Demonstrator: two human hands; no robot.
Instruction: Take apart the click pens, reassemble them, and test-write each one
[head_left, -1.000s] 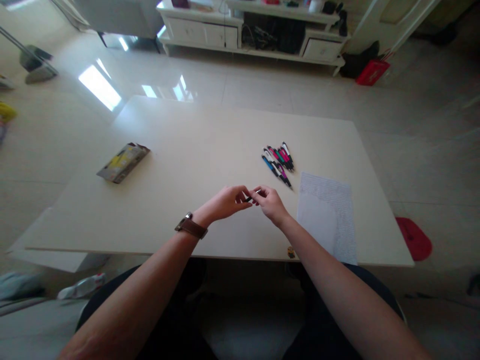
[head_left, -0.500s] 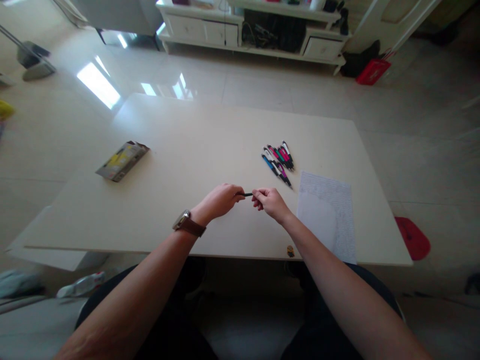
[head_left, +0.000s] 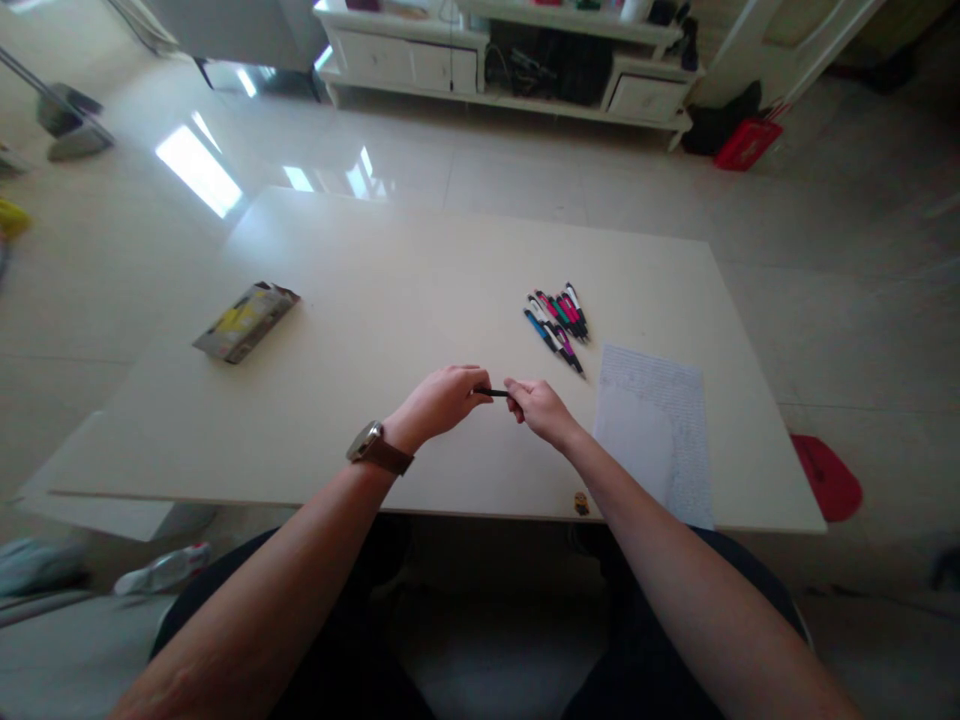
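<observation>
Between my two hands is a slim black pen (head_left: 496, 393), held level above the white table (head_left: 360, 300). My left hand (head_left: 456, 392), with a brown-strapped watch on its wrist, is closed round one end. The fingers of my right hand (head_left: 536, 405) pinch the other end. Only the dark middle stretch of the pen shows; both its ends are hidden by fingers. Just beyond my right hand lies a loose group of several pens (head_left: 559, 325) in blue, white, pink, green and purple. Written sheets of paper (head_left: 652, 430) lie right of my right hand.
A grey and yellow box (head_left: 247, 322) lies at the table's left. A small yellow and black item (head_left: 581, 503) sits at the near edge by my right forearm. Across the floor stands a white cabinet (head_left: 405, 65), with a red bag (head_left: 748, 143) beside it.
My right hand has turned slightly and shifted a little along the pen. More of the dark barrel shows between my hands. The pens, paper and box are where they were.
</observation>
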